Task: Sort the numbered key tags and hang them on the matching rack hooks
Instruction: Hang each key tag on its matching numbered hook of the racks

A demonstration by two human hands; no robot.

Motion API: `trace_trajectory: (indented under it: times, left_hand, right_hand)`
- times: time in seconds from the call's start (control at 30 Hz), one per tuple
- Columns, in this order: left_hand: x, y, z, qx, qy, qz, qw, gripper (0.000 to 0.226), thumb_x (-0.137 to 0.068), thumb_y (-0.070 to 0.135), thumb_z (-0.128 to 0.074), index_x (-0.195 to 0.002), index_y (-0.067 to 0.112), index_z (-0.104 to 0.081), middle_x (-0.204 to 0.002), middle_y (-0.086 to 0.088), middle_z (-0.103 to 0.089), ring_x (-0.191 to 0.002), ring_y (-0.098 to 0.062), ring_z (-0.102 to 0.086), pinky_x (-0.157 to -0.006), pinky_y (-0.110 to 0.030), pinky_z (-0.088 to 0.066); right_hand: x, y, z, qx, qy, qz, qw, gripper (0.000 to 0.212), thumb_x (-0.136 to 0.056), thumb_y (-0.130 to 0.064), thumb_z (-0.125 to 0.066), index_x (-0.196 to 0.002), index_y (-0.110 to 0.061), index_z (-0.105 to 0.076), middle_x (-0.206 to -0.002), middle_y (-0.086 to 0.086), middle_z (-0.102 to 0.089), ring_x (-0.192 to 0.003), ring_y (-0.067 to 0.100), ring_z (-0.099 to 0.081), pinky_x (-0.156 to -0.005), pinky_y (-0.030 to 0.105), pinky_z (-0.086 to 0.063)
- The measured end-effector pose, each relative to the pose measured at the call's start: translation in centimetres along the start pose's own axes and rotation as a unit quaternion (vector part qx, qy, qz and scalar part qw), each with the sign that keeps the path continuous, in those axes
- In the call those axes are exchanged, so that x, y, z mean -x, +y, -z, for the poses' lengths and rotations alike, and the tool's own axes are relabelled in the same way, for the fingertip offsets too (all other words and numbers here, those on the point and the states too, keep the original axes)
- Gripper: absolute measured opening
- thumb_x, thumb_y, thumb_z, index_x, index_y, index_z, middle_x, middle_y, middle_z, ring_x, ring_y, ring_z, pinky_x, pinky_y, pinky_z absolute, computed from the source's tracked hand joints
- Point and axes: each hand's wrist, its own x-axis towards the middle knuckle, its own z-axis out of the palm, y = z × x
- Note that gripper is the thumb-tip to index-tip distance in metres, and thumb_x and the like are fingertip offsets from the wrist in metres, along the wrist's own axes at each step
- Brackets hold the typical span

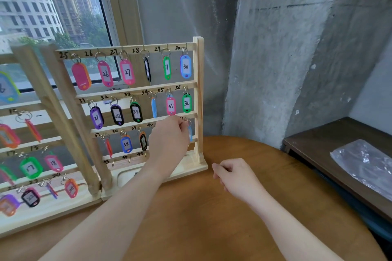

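A wooden rack [199, 82] with hooks numbered 25 to 45 stands on the round table [212, 218]. Coloured tags hang on its upper rows, such as pink 27 [127, 72], blue 30 [185, 66] and green 36 [186, 103]. My left hand [169, 135] reaches to the third row's right end and pinches the ring of a light blue tag [190, 133] at the hook there. My right hand [233, 176] hovers over the table right of the rack base, fingers loosely curled, holding nothing I can see. The bottom-row hooks [129, 160] at 43 to 45 are bare.
A second rack [48, 99] with lower-numbered tags stands to the left, touching the first. A concrete wall rises behind. A dark wooden bench [318, 146] with a clear plastic bag [364, 165] sits at the right, beyond the table edge. A window is at the back left.
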Motion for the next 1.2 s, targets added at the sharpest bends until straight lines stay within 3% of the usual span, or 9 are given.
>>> trace_trajectory:
  times: [0.13,0.23,0.37,0.5,0.67,0.8,0.97,1.1,1.2]
  left_hand:
    - [1.2,0.3,0.7,-0.024,-0.016,-0.005,1.0,0.031,-0.1,0.03,-0.048,-0.077,0.02,-0.066,-0.074,0.001,-0.069,-0.077,-0.024,-0.062,-0.064,-0.036,-0.051]
    - [3.6,-0.2,1.9,-0.037,-0.092,0.006,0.995,0.029,-0.094,0.024,-0.048,-0.067,0.02,-0.058,-0.069,0.001,-0.07,-0.07,-0.024,-0.067,-0.066,-0.041,-0.057]
    - [10.0,-1.8,4.5,-0.056,-0.179,0.011,0.982,0.024,-0.089,0.023,-0.048,-0.071,0.019,-0.064,-0.069,0.004,-0.071,-0.073,-0.021,-0.066,-0.069,-0.039,-0.058]
    - [17.4,-4.8,6.7,-0.014,-0.214,0.035,0.976,0.021,-0.084,0.032,-0.049,-0.071,0.022,-0.062,-0.064,0.008,-0.07,-0.069,-0.018,-0.066,-0.067,-0.038,-0.057]
    - [26.7,-6.2,9.5,0.009,-0.237,0.008,0.971,0.017,-0.093,0.031,-0.056,-0.078,0.023,-0.062,-0.069,0.013,-0.07,-0.07,-0.014,-0.064,-0.07,-0.035,-0.055]
    - [32.2,-6.7,11.6,0.018,-0.27,-0.012,0.963,0.013,-0.094,0.029,-0.057,-0.086,0.023,-0.066,-0.072,0.014,-0.071,-0.067,-0.007,-0.063,-0.069,-0.03,-0.054]
    - [35.9,-6.3,12.5,0.077,-0.308,-0.02,0.948,0.012,-0.093,0.036,-0.063,-0.091,0.027,-0.07,-0.076,0.013,-0.069,-0.069,-0.006,-0.062,-0.067,-0.022,-0.051]
    - [37.6,-5.3,11.9,0.08,-0.317,-0.067,0.943,0.014,-0.094,0.04,-0.063,-0.099,0.029,-0.07,-0.082,0.013,-0.067,-0.081,-0.002,-0.057,-0.071,-0.012,-0.039]
    - [37.8,-5.1,11.3,0.07,-0.315,-0.099,0.941,0.022,-0.094,0.036,-0.063,-0.116,0.036,-0.062,-0.078,0.015,-0.063,-0.086,-0.004,-0.05,-0.082,-0.018,-0.035]
  right_hand:
    - [1.8,-0.3,0.6,-0.013,-0.018,0.006,1.0,0.039,-0.1,-0.037,-0.059,-0.066,-0.02,-0.07,-0.057,-0.002,-0.057,-0.053,0.013,-0.053,-0.056,0.03,-0.044]
    - [3.4,-0.4,1.2,-0.001,-0.002,0.029,1.0,0.039,-0.099,-0.036,-0.06,-0.064,-0.019,-0.069,-0.056,-0.001,-0.057,-0.052,0.014,-0.052,-0.057,0.03,-0.043]
    - [6.9,-1.2,1.0,0.028,-0.03,0.055,0.998,0.039,-0.099,-0.035,-0.059,-0.064,-0.022,-0.069,-0.055,-0.005,-0.058,-0.053,0.012,-0.054,-0.059,0.03,-0.045]
    - [11.7,-2.2,0.2,0.064,-0.045,0.088,0.993,0.038,-0.099,-0.035,-0.06,-0.063,-0.025,-0.067,-0.051,-0.011,-0.057,-0.053,0.011,-0.052,-0.06,0.031,-0.046]
    - [19.3,-2.3,-0.5,0.109,-0.063,0.113,0.986,0.033,-0.097,-0.035,-0.062,-0.068,-0.022,-0.069,-0.053,-0.014,-0.058,-0.053,0.005,-0.051,-0.055,0.021,-0.04]
    - [25.1,-0.5,-1.2,0.151,-0.072,0.109,0.98,0.031,-0.094,-0.039,-0.064,-0.069,-0.02,-0.067,-0.056,-0.009,-0.059,-0.054,0.009,-0.05,-0.061,0.033,-0.047]
    - [30.6,1.4,-1.6,0.209,-0.091,0.075,0.971,0.029,-0.095,-0.044,-0.064,-0.07,-0.028,-0.064,-0.06,-0.015,-0.061,-0.057,0.003,-0.054,-0.054,0.018,-0.04]
    - [33.4,1.9,-1.4,0.229,-0.078,0.045,0.969,0.027,-0.091,-0.049,-0.066,-0.072,-0.031,-0.064,-0.068,-0.02,-0.065,-0.064,0.0,-0.058,-0.056,0.019,-0.044]
    - [34.7,1.8,-2.1,0.259,-0.073,0.035,0.962,0.028,-0.087,-0.058,-0.065,-0.075,-0.033,-0.063,-0.075,-0.017,-0.065,-0.07,0.0,-0.055,-0.06,0.018,-0.042]
